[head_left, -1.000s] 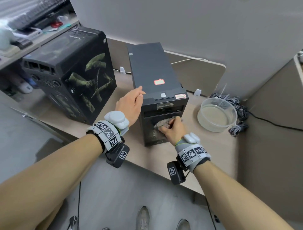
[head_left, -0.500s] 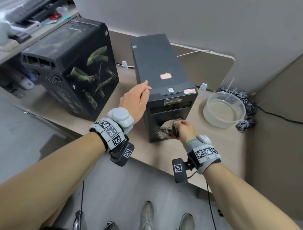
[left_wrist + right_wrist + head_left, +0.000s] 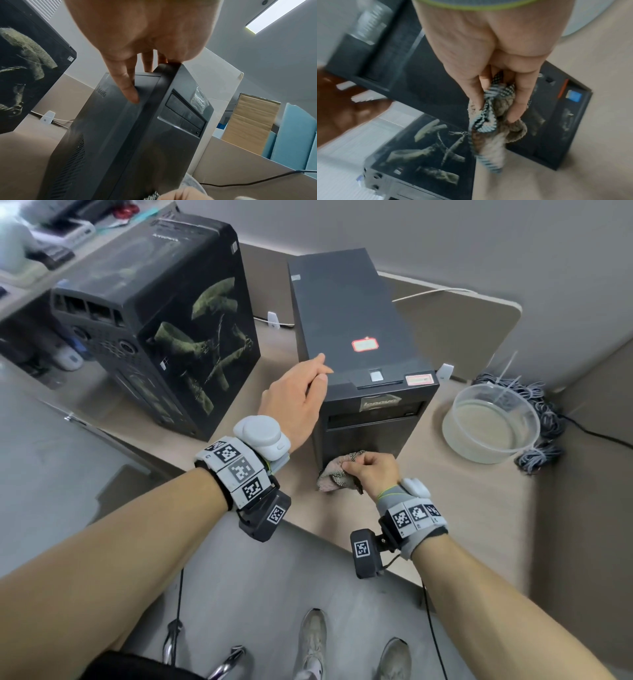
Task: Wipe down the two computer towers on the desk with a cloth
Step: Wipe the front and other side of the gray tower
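Observation:
A slim black tower (image 3: pixel 356 337) stands upright mid-desk, and a larger black tower (image 3: pixel 164 320) with a green pattern on its side stands to its left. My left hand (image 3: pixel 298 392) rests on the slim tower's top left front edge. In the left wrist view its fingers (image 3: pixel 130 88) lie straight down the slim tower's side panel (image 3: pixel 106 135). My right hand (image 3: pixel 373 470) grips a bunched checked cloth (image 3: pixel 337 474) at the bottom of the slim tower's front face. The right wrist view shows the cloth (image 3: pixel 488 121) hanging from curled fingers (image 3: pixel 518 102), blurred.
A clear plastic bowl (image 3: pixel 493 422) of cloudy water sits on the beige desk (image 3: pixel 445 508) to the right of the slim tower, with a bundle of grey cables (image 3: pixel 544 422) behind it. Beige divider panels (image 3: pixel 472 313) close the back and right. The desk's front edge lies just below my hands.
My right hand has moved the cloth down the slim tower's front face, from mid-height to its bottom edge. My left hand has stayed on the top edge.

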Demonstrator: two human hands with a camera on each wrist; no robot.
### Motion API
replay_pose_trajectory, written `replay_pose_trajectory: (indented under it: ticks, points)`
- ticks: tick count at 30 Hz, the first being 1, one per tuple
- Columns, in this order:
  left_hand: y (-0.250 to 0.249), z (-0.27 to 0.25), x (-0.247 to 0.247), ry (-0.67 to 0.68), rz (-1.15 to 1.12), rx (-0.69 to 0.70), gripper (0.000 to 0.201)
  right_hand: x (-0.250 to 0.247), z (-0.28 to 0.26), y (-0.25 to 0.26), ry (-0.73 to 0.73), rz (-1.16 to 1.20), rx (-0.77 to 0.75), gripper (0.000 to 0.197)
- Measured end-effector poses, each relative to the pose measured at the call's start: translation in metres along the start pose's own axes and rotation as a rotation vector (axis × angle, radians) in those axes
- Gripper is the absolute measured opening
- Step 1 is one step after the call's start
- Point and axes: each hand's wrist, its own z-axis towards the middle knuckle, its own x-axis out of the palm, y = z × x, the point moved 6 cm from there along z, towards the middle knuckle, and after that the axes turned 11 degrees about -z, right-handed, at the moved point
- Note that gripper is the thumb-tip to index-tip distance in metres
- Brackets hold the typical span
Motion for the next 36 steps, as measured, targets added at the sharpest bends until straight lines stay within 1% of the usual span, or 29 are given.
replay_pose_trajectory:
  ticks: [1,3,6,10,11,14,17,19,23,25,28,29,33,34,36]
  points:
    - [0.0,0.0,0.001,-0.006,0.001,0.001,0.028,0.004,0.001,-0.006,0.009,-0.017,0.026,0.038]
    - [0.0,-0.001,0.001,-0.007,-0.005,0.005,0.028,0.006,-0.001,-0.003,0.018,-0.029,0.014,0.029]
    - [0.003,0.001,0.0,-0.011,-0.007,0.007,0.028,0.01,0.001,0.008,0.047,-0.016,-0.077,0.033]
    - [0.006,0.002,0.002,-0.013,-0.02,0.031,0.031,0.02,-0.001,0.008,0.077,-0.105,-0.087,0.036]
    - [0.007,0.002,0.002,-0.015,-0.029,0.036,0.031,0.021,-0.003,0.013,0.074,-0.088,-0.114,0.035]
    - [0.009,0.002,0.001,-0.025,-0.039,0.058,0.031,0.013,-0.012,0.039,0.036,-0.007,-0.259,0.037]
    - [0.009,0.002,0.0,-0.013,-0.053,0.063,0.031,0.012,-0.015,0.047,0.044,-0.032,-0.302,0.035]
    - [0.008,0.002,0.0,-0.012,-0.05,0.068,0.032,0.012,-0.016,0.051,0.053,-0.066,-0.315,0.037]
    - [0.008,0.002,-0.001,-0.011,-0.055,0.06,0.032,-0.002,-0.021,0.076,0.035,0.02,-0.415,0.036]
    - [0.009,0.003,-0.001,-0.003,-0.048,0.054,0.033,0.001,-0.018,0.07,0.051,-0.026,-0.397,0.036]
    - [0.008,0.003,-0.001,0.001,-0.044,0.059,0.032,0.006,-0.016,0.047,0.052,-0.184,-0.282,0.032]
    - [0.008,0.002,-0.001,0.001,-0.047,0.06,0.032,0.004,-0.017,0.046,0.036,-0.19,-0.279,0.033]
    - [0.008,0.002,-0.001,-0.014,-0.058,0.062,0.029,-0.009,-0.021,0.079,0.001,-0.063,-0.423,0.036]
    - [0.008,0.001,-0.001,-0.013,-0.058,0.062,0.03,-0.007,-0.02,0.078,0.017,-0.069,-0.427,0.037]
    - [0.008,0.001,-0.001,-0.011,-0.065,0.057,0.03,0.0,-0.014,0.06,0.051,-0.164,-0.358,0.038]
